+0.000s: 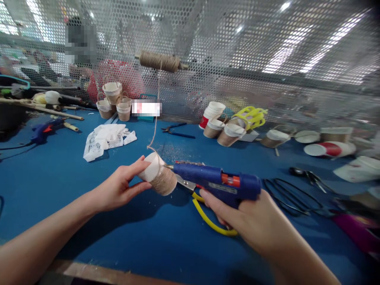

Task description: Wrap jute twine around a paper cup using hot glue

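My left hand (120, 188) grips a white paper cup (158, 175) lying on its side, its lower part wrapped in brown twine. A strand of twine (156, 114) runs up from the cup to a twine spool (160, 61) mounted on the mesh wall. My right hand (246, 221) is closed around the handle of a blue hot glue gun (219, 183). The gun's metal nozzle touches the cup at the edge of the wrapping. Both hands hover above the blue tabletop (142, 233).
Yellow-handled pliers (208, 217) lie under the glue gun. Finished twine-wrapped cups (114, 101) stand at the back left, more cups (222, 128) at the back middle and right. A crumpled white cloth (103, 138), blue pliers (176, 130), black scissors (297, 196) and a second glue gun (44, 130) lie around.
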`<action>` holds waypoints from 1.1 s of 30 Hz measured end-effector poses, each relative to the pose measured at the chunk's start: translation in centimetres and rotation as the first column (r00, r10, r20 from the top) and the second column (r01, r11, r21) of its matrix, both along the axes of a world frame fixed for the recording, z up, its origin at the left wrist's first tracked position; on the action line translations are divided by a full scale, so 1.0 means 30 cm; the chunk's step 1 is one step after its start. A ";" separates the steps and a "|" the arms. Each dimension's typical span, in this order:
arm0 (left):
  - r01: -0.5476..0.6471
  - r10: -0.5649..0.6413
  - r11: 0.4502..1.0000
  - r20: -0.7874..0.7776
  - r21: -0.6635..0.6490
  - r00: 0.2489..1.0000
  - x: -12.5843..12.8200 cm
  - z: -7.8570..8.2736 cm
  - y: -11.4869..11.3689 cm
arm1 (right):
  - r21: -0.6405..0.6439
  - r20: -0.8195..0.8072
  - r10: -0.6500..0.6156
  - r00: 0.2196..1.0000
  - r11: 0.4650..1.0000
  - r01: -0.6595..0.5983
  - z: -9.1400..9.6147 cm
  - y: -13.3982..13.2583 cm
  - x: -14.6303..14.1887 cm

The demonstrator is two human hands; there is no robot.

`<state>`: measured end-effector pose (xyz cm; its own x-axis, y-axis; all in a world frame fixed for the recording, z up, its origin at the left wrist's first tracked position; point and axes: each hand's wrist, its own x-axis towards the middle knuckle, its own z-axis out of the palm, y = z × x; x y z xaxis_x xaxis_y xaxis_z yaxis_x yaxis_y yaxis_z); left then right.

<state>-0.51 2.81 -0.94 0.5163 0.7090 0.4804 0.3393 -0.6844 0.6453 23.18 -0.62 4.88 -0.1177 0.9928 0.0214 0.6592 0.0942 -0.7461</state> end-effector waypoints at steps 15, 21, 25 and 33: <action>-0.002 0.002 1.000 -0.011 -0.005 1.000 -0.004 0.000 -0.005 | -0.044 -0.048 -0.042 0.998 0.998 0.040 -0.004 -0.010 -0.011; -0.030 0.030 0.999 -0.022 -0.014 0.999 -0.005 -0.017 0.001 | 0.033 0.004 -0.002 1.000 0.999 0.001 0.000 -0.012 -0.017; -0.086 0.085 0.996 -0.030 -0.007 0.996 -0.004 -0.030 0.003 | -0.017 0.043 0.040 0.998 0.999 -0.040 0.001 -0.008 -0.025; -0.061 0.060 0.998 -0.019 -0.014 0.998 0.002 -0.019 0.003 | 0.061 0.050 0.082 0.995 0.994 -0.085 -0.023 -0.021 -0.043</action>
